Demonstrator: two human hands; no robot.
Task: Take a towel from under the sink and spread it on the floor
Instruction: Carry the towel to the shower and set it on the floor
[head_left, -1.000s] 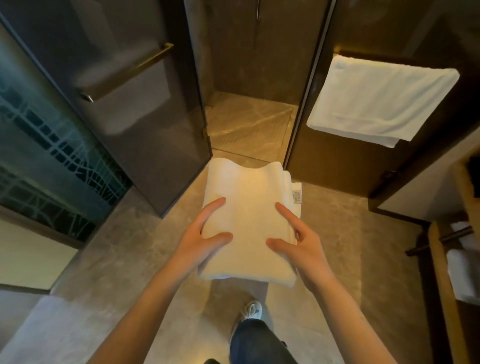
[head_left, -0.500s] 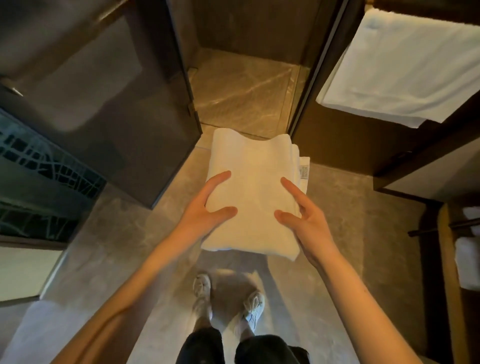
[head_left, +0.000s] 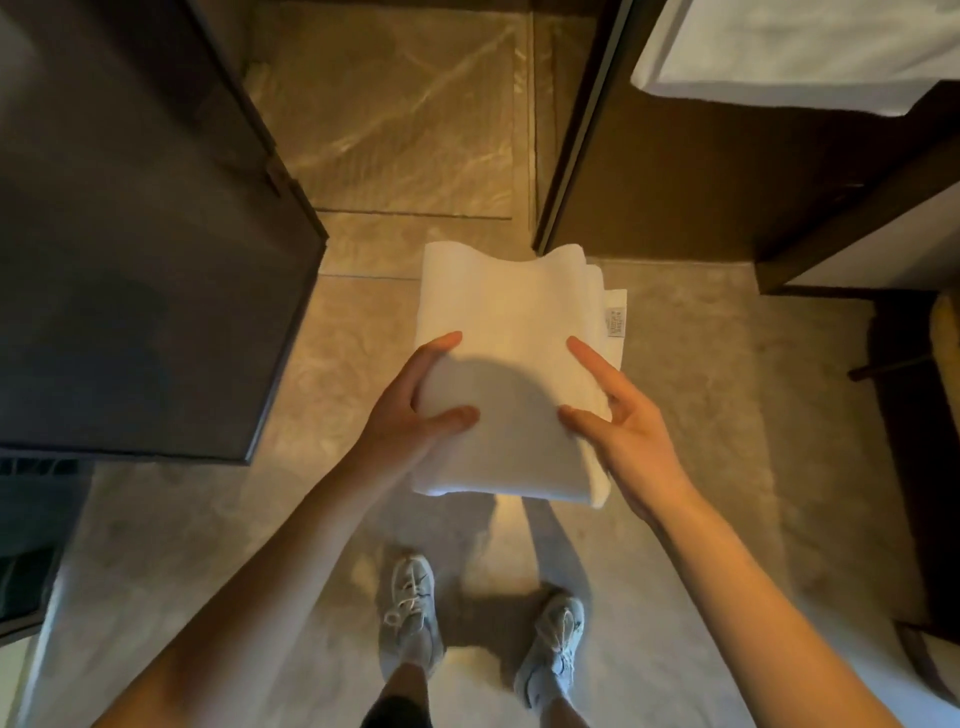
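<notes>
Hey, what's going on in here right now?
A person stands on the bathroom floor holding a folded white towel out in front at about waist height. The left hand grips its left edge and the right hand pinches its right edge, thumbs on top. The towel is fully folded and off the floor, so it has not yet been spread. A second towel hangs at upper right.

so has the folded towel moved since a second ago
No, hardly: the folded towel still ends at the foot of the door frame; only the camera tilted down.
</notes>
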